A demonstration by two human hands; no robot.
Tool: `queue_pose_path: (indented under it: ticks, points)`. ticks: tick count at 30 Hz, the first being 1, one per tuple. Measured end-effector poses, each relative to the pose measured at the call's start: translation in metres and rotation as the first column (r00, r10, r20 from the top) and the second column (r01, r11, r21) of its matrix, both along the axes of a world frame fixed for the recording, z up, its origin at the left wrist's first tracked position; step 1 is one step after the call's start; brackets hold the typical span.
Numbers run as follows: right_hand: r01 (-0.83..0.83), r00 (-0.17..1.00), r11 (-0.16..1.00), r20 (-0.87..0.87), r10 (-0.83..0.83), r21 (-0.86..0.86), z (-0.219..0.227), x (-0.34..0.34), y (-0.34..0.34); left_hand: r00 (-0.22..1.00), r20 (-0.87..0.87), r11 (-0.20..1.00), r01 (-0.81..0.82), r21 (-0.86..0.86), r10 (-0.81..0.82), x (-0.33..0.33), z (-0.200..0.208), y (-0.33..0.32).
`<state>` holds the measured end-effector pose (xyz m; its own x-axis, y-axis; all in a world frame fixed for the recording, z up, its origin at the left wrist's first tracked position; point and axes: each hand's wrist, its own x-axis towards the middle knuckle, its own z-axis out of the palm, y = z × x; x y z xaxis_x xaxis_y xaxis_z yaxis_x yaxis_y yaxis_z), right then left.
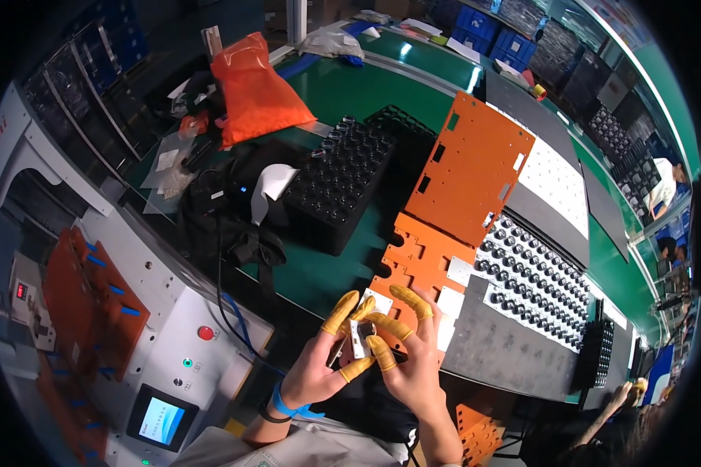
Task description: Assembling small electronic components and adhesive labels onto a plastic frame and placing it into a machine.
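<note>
In front of me a small white plate with a dark part on it (pixel 357 340) is held between both hands. My left hand (pixel 317 367) grips its left side, and a blue strap circles that wrist. From the other side, my right hand (pixel 414 373) has its fingers closed around the dark part. Yellow finger cots cover several fingertips. Just beyond my fingers lies an orange fixture board with cutouts (pixel 422 261), with white plates (pixel 449 301) along its right side. A second orange board (pixel 467 171) stands at its far end. My fingers partly hide the held piece.
Rows of black round parts on white plates (pixel 531 282) sit on a dark mat (pixel 487 342) at right. A black pocketed tray (pixel 343 175) and orange bag (pixel 261 93) lie beyond. A machine with a red button (pixel 205 333) stands left. Another person's hands (pixel 623 395) show at far right.
</note>
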<state>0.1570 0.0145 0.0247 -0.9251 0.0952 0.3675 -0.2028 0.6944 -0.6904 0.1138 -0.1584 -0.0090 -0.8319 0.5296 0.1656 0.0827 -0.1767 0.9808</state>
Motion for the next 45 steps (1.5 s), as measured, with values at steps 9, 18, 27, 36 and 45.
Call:
queue_pose_path:
  ticks: [9,18,27,36,45]
  points:
    - [-0.02,0.991,0.912,0.111,0.072,-0.409,-0.01,0.003,0.004,0.992,-0.104,0.989,0.055,-0.136,-0.069,-0.003,0.0,0.002]
    - [-0.084,0.996,0.912,-0.02,0.083,-0.401,-0.028,0.01,0.009,0.983,0.063,0.984,0.173,-0.039,-0.171,-0.002,-0.009,0.0]
    - [-0.2,0.98,0.974,-0.034,0.197,-0.104,-0.024,0.019,0.023,0.892,0.421,0.982,0.111,0.153,-0.166,-0.002,0.011,0.011]
    - [0.306,0.906,0.952,-0.307,-0.291,0.0,-0.051,0.028,0.004,0.992,0.09,0.987,0.095,-0.129,-0.084,0.015,0.024,0.032]
    - [0.093,0.942,0.99,-0.313,-0.122,-0.104,-0.052,0.04,0.015,0.978,0.111,0.975,0.188,-0.118,-0.176,-0.007,0.011,0.025]
